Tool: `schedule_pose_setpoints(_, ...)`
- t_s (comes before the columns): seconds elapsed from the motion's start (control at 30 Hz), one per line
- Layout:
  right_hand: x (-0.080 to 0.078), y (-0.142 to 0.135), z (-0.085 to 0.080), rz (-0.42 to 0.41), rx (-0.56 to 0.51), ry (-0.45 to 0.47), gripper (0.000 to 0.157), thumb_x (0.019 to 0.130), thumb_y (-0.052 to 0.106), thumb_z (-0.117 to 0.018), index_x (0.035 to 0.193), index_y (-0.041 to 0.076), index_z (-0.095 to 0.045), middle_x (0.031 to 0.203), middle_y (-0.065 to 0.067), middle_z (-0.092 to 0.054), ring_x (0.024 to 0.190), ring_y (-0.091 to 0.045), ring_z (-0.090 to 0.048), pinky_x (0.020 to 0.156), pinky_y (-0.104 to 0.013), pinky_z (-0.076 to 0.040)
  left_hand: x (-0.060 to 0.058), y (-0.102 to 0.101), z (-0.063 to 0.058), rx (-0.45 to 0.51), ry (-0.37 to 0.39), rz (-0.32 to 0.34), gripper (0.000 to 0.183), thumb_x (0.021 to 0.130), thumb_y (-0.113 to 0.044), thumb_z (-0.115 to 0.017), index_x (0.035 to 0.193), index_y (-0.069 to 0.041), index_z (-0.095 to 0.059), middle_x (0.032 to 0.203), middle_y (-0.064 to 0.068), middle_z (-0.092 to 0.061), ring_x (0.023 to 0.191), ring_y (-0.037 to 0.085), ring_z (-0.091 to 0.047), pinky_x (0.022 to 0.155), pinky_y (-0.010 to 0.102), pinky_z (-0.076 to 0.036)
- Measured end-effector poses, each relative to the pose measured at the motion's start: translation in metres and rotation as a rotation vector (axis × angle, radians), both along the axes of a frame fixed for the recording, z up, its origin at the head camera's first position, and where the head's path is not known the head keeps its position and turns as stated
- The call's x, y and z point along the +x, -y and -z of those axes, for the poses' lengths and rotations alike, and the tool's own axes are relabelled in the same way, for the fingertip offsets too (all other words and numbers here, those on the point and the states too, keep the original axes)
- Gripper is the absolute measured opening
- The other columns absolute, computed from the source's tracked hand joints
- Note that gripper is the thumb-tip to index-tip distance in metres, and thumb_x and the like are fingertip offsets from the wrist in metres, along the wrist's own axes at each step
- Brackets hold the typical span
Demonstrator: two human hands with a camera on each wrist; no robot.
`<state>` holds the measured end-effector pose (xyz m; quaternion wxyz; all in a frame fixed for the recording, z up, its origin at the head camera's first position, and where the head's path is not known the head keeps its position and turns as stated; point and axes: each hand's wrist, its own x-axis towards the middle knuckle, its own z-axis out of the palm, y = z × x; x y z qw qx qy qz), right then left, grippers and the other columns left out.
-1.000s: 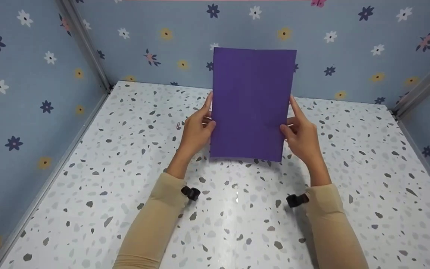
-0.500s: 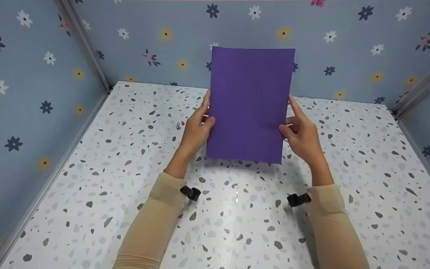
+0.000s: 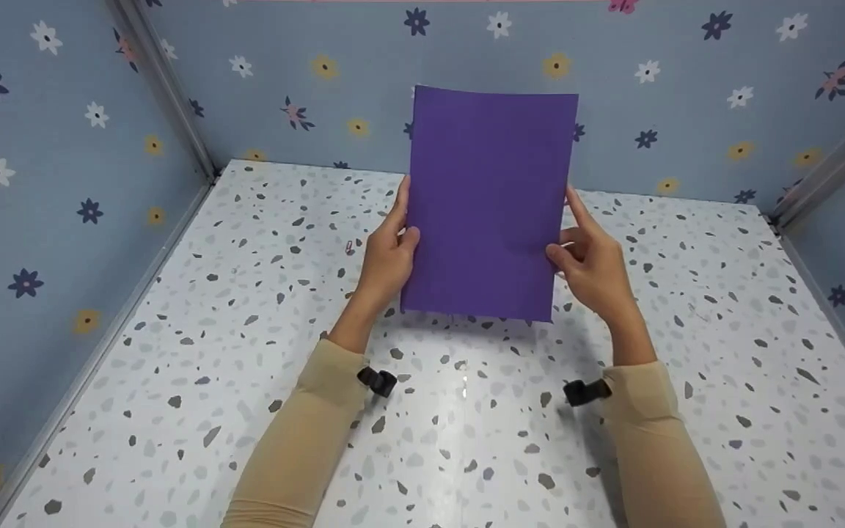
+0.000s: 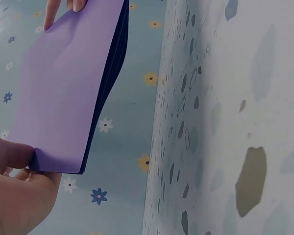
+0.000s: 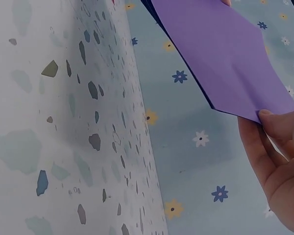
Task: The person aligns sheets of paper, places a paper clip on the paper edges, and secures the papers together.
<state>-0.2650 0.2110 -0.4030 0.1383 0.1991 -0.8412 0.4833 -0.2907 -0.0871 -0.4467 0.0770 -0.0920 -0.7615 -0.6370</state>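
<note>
A stack of purple paper sheets [image 3: 488,198] is held up, tilted toward the head camera, above the speckled table. My left hand [image 3: 387,257] pinches its left edge, thumb in front and fingers behind. On the opposite edge my right hand [image 3: 598,271] pinches it the same way, its index finger stretched up along the side. Several layers show along the lower edge of the paper stack [image 4: 63,93] in the left wrist view. In the right wrist view the paper stack [image 5: 230,63] has a slight crease near the thumb. Fingers behind the sheets are partly hidden.
A small pinkish paper clip [image 3: 349,247] lies on the white speckled table [image 3: 261,381] left of the left hand. Blue flower-patterned panels [image 3: 364,73] enclose the table at the back and both sides, with metal posts at the corners.
The paper stack has shifted slightly left and its top edge a little up. Both hands keep their hold, with the left thumb slightly higher on the edge.
</note>
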Motion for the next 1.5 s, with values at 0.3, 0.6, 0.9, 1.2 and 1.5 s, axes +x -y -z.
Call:
schedule_pose_setpoints(0.3, 0.001, 0.004, -0.003, -0.021, -0.027, 0.049, 0.083, 0.101, -0.012, -0.062, 0.17, 0.019, -0.027, 0.1, -0.022, -0.073, 0.078, -0.027, -0.073, 0.073, -0.022, -0.059, -0.001, -0.002, 0.002, -0.045, -0.06, -0.073, 0.073, 0.113, -0.004, -0.043, 0.168, -0.045, -0.02, 0.174, -0.013, -0.023, 0.158, 0.007, -0.024, 0.126, 0.031, -0.029)
schedule_pose_setpoints(0.6, -0.011, -0.002, 0.011, -0.032, -0.042, 0.113, 0.085, 0.102, -0.01, -0.062, 0.171, 0.023, -0.024, 0.104, -0.022, -0.073, 0.083, -0.025, -0.075, 0.077, -0.024, -0.061, -0.001, -0.003, 0.0, -0.067, -0.098, -0.116, 0.073, 0.112, -0.001, -0.043, 0.17, -0.039, -0.021, 0.174, -0.011, -0.023, 0.157, 0.006, -0.026, 0.115, 0.029, -0.037)
schedule_pose_setpoints(0.9, -0.018, -0.008, 0.019, -0.071, -0.107, 0.177, 0.087, 0.102, -0.004, -0.065, 0.168, 0.04, -0.027, 0.103, -0.019, -0.074, 0.085, -0.024, -0.076, 0.079, -0.031, -0.064, 0.0, -0.003, -0.001, -0.062, -0.108, -0.129, 0.071, 0.112, -0.001, -0.042, 0.17, -0.034, -0.022, 0.174, -0.011, -0.023, 0.158, 0.007, -0.024, 0.118, 0.029, -0.035)
schedule_pose_setpoints(1.2, -0.018, -0.003, 0.017, -0.057, -0.216, 0.226, 0.083, 0.103, -0.002, -0.06, 0.169, 0.034, -0.027, 0.105, -0.02, -0.068, 0.094, -0.025, -0.077, 0.083, -0.031, -0.063, 0.001, -0.005, -0.004, -0.038, -0.088, -0.125, 0.072, 0.111, -0.001, -0.042, 0.17, -0.037, -0.021, 0.174, -0.01, -0.022, 0.159, 0.007, -0.022, 0.127, 0.028, -0.024)
schedule_pose_setpoints(1.5, -0.016, 0.009, 0.019, 0.012, -0.275, 0.191, 0.079, 0.105, 0.001, -0.054, 0.171, 0.034, -0.024, 0.125, -0.017, -0.071, 0.113, -0.025, -0.07, 0.091, -0.032, -0.057, 0.006, -0.01, -0.008, -0.033, -0.062, -0.111, 0.072, 0.111, -0.002, -0.043, 0.17, -0.037, -0.021, 0.175, -0.009, -0.023, 0.159, 0.012, -0.024, 0.123, 0.032, -0.032)
